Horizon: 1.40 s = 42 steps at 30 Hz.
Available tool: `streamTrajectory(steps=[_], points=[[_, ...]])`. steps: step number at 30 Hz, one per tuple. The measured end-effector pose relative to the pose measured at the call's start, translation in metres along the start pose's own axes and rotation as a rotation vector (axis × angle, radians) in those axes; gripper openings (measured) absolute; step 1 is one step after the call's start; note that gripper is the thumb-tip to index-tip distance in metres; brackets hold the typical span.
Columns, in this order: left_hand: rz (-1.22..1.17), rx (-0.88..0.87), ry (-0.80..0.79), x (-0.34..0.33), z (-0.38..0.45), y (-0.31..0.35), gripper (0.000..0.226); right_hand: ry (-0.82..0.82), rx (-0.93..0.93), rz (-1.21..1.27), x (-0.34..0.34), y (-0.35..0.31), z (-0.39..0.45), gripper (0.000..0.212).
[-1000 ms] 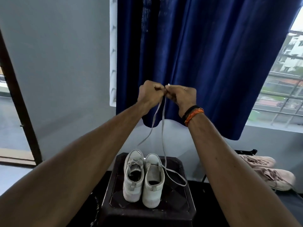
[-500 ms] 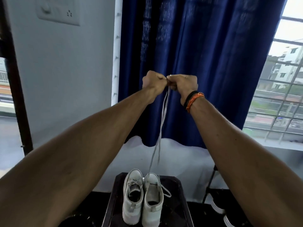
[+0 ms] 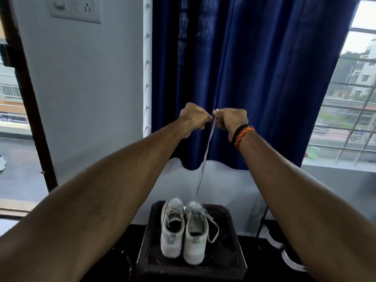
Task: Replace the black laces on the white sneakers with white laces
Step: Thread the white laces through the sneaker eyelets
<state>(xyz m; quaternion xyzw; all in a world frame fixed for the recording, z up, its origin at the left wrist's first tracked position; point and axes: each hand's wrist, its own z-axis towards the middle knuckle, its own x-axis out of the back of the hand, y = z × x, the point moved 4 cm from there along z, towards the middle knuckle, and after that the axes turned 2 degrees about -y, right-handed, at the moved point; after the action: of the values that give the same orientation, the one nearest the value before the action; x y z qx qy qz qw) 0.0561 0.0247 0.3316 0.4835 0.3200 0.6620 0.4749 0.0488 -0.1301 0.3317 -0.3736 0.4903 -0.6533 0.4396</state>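
Overhead, left hand (image 3: 194,117) and right hand (image 3: 231,120) both pinch the white lace (image 3: 206,153), probably evening its ends above the sneakers (image 3: 183,226).

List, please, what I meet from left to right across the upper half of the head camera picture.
Door frame → switch panel → left hand → white lace → right hand → window grille.

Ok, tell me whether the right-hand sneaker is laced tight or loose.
Loose: the right-hand sneaker has a slack lace loop spilling onto the stool.

White lace (image 3: 207,151) between both hands
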Motion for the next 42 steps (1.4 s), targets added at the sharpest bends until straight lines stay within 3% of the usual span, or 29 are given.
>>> streamTrajectory(steps=[4,7,10,13,16,22,26,31,34,38,40,42], points=[[0.107,0.069,-0.167,-0.022,-0.011,-0.049,0.011,0.078,-0.128,0.09,0.02,0.063,0.001,0.007],[0.252,0.093,-0.333,-0.038,-0.024,-0.088,0.011,0.284,-0.208,0.108,0.048,0.108,0.008,0.008],[0.43,0.135,-0.468,-0.052,-0.034,-0.131,0.011,0.585,-0.132,0.006,0.079,0.133,0.009,0.016],[0.617,0.157,-0.613,-0.064,-0.039,-0.174,0.016,0.682,0.02,-0.091,0.094,0.14,0.004,0.021],[0.8,0.13,-0.726,-0.075,-0.046,-0.211,0.019,0.629,0.067,-0.189,0.093,0.153,0.008,0.021],[0.802,0.029,-0.762,-0.106,-0.057,-0.257,0.036,0.322,0.024,-0.389,0.063,0.21,0.016,0.017],[0.824,0.102,-0.745,-0.124,-0.056,-0.287,0.053,0.143,-0.079,-0.386,0.048,0.249,0.01,0.017],[0.875,0.081,-0.681,-0.135,-0.054,-0.293,0.025,-0.017,-0.125,-0.374,0.039,0.274,-0.002,0.022],[0.682,0.085,-0.505,-0.133,-0.044,-0.285,0.017,-0.109,-0.174,-0.385,0.034,0.287,-0.006,0.025],[0.049,0.388,-0.13,-0.106,-0.017,-0.271,0.015,-0.218,-0.236,-0.392,0.024,0.301,-0.019,0.024],[-0.291,0.49,-0.073,-0.096,-0.008,-0.257,0.01,-0.287,-0.255,-0.425,0.018,0.309,-0.025,0.02],[-0.479,0.507,-0.058,-0.087,-0.003,-0.242,0.014,-0.359,-0.278,-0.471,0.01,0.317,-0.03,0.011]])
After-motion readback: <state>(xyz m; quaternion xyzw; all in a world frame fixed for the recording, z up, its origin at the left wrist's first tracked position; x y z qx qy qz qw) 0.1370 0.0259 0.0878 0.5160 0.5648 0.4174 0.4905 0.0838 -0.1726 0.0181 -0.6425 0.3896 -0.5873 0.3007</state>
